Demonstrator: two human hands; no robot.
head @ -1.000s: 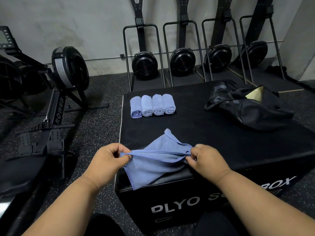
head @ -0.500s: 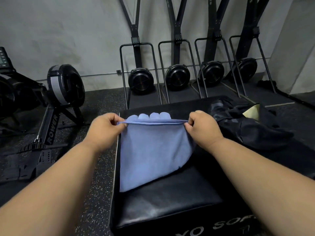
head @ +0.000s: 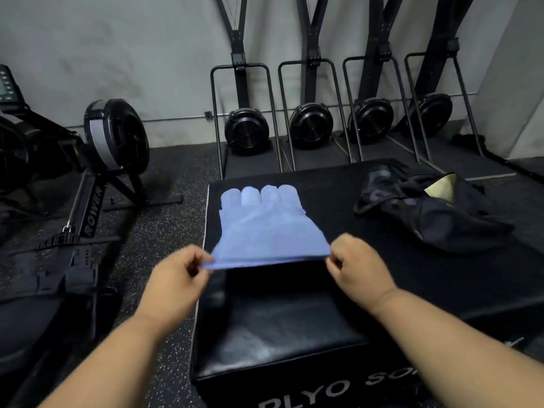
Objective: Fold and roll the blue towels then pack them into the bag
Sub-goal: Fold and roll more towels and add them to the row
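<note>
Bare forearms, no sleeves, gloves, jewellery.

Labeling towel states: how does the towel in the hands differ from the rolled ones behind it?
The held towel is spread out flat; the rolled towels are tight cylinders. The left hand and right hand pinch the held towel's near corners; nothing touches the rolled towels, which lie side by side on the plyo box. Both are the same blue.

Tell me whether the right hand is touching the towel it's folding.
Touching. The head view shows the right hand pinching the near right corner of the towel; the left hand pinches the other corner.
</note>
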